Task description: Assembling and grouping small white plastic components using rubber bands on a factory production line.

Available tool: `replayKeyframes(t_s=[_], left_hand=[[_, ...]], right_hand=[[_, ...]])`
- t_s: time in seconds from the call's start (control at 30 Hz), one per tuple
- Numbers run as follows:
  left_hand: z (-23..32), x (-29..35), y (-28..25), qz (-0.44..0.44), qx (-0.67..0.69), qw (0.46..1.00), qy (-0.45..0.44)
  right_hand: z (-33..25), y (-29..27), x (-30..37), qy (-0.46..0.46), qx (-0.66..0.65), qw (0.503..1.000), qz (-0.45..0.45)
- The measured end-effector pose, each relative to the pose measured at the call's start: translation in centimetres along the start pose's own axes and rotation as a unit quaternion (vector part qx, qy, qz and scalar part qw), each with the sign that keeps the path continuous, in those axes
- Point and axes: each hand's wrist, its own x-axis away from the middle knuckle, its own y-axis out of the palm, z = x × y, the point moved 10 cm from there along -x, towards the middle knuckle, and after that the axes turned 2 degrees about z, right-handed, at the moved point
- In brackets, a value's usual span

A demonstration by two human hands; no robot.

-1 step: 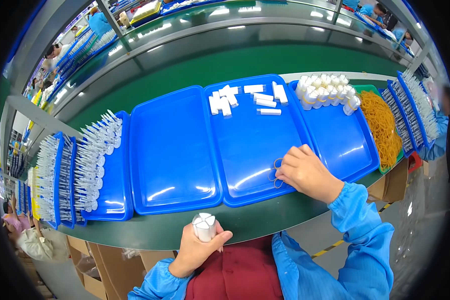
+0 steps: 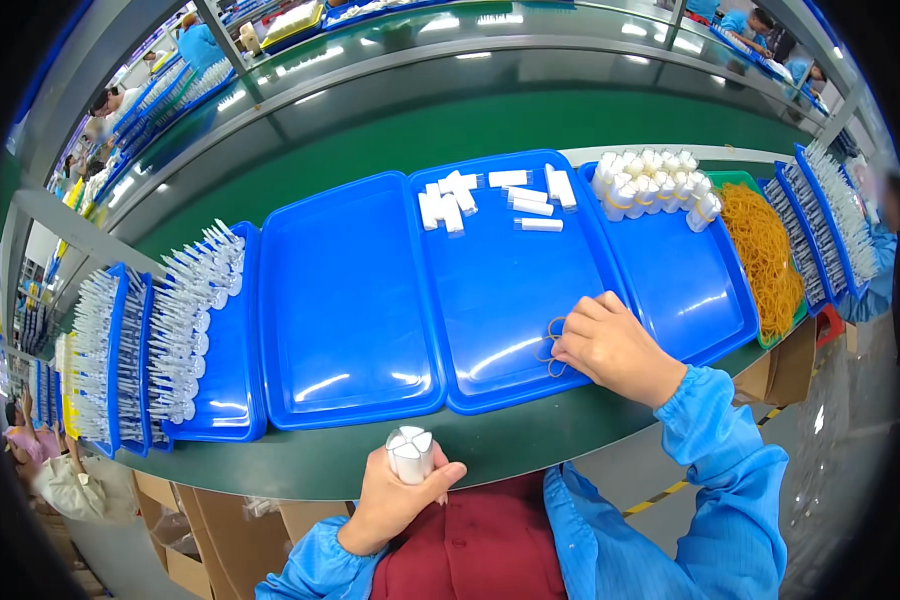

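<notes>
Nothing has visibly moved. Near the front-left corner of the tube tray (image 2: pixel 515 290), our left hand (image 2: pixel 398 490) clasps one bundle (image 2: pixel 408 462), seemingly unbanded; above it, our right hand (image 2: pixel 610 347) pinches bands (image 2: pixel 550 327). Rightward, banded bundles (image 2: pixel 660 185) look finished; loose tubes (image 2: pixel 532 207) inside remain.

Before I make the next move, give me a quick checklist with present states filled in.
1. Left hand grips the bundle of white tubes: ok.
2. That bundle carries a band: cannot tell; fingers hide its lower part.
3. Right hand holds thin rubber bands: ok.
4. Bands around the left-hand bundle's visible top: not ok, none there.
5. Loose white tubes lie in the blue tray: ok.
6. Rubber-band pile stocked: ok.
</notes>
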Motion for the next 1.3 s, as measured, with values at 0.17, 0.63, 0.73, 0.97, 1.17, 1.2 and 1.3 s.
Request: replayKeyframes(t_s=[0.17,0.63,0.73,0.97,1.17,1.2,1.3], left_hand=[[0.4,-0.2,0.1,-0.005,0.002,1.000,0.006],[1.6,-0.7,-1.4,0.029,-0.016,0.996,0.083],[5.2,-0.9,-1.5,0.094,-0.076,0.975,0.185],[9.2,-1.7,1.7,0.045,-0.175,0.895,0.408],[5.7,-3.2,-0.4,0.044,-0.006,0.974,0.221],[5.5,-3.3,-0.1,0.020,0.041,0.977,0.206],[5.5,-3.0,0.3,-0.025,0.137,0.976,0.165]], right_hand=[[-1.0,0.5,0.1,-0.055,0.056,0.997,-0.028],[-0.7,-2.1,-3.4,-0.017,0.006,1.000,0.010],[-3.0,-3.2,-4.3,0.015,-0.072,0.997,0.035],[-6.7,-2.5,-4.8,0.059,-0.320,0.945,0.023],[-6.4,0.7,-3.3,0.159,-0.859,0.481,0.072],[-6.1,1.0,-3.4,0.158,-0.879,0.436,0.108],[-5.1,1.9,-3.4,0.217,-0.859,0.413,0.210]])
